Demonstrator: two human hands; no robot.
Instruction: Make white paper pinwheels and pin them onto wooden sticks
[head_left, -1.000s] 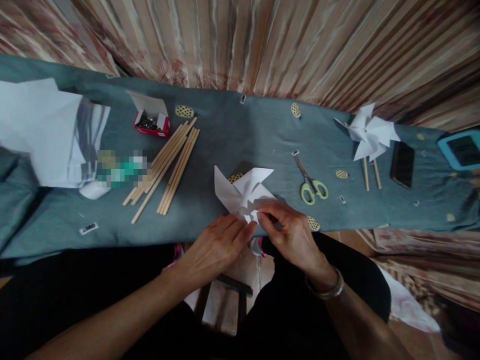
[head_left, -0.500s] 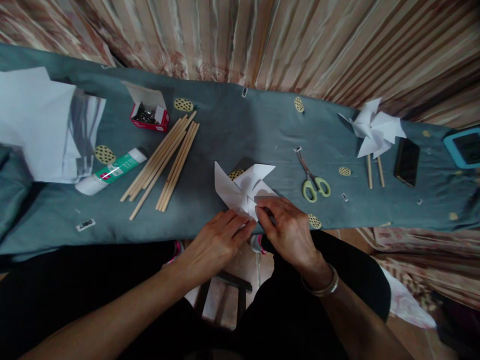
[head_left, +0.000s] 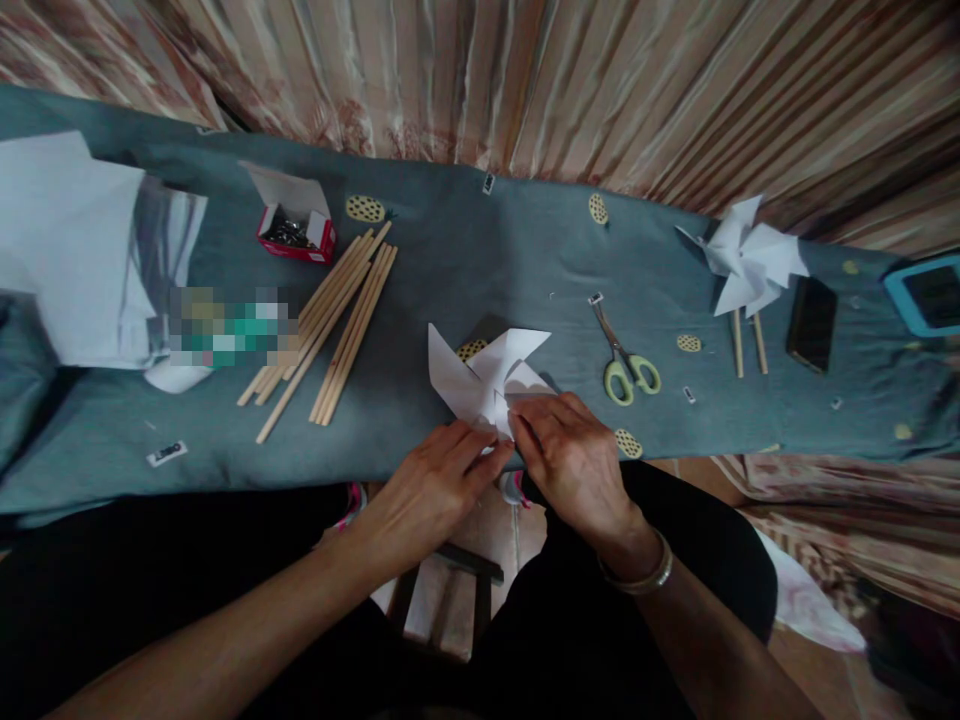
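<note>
A half-folded white paper pinwheel [head_left: 480, 375] lies near the front edge of the table, which is covered with a blue-grey cloth [head_left: 480, 260]. My left hand [head_left: 431, 485] presses its fingertips on the pinwheel's near corner. Touching the same corner from the right, my right hand [head_left: 574, 460], with a bangle on the wrist, pinches a paper flap at the centre. Both hands cover the near part of the paper.
Green-handled scissors [head_left: 626, 365] lie right of the pinwheel. A bundle of wooden sticks [head_left: 330, 320], a red box of pins [head_left: 296, 230] and a paper stack [head_left: 82, 250] sit left. A finished pinwheel [head_left: 750, 262] on sticks, a phone [head_left: 810, 322] and a blue case [head_left: 926, 292] lie far right.
My right hand has slid left and forward over the paper flap, folding it toward the centre. My left hand has stayed pressed on the near corner.
</note>
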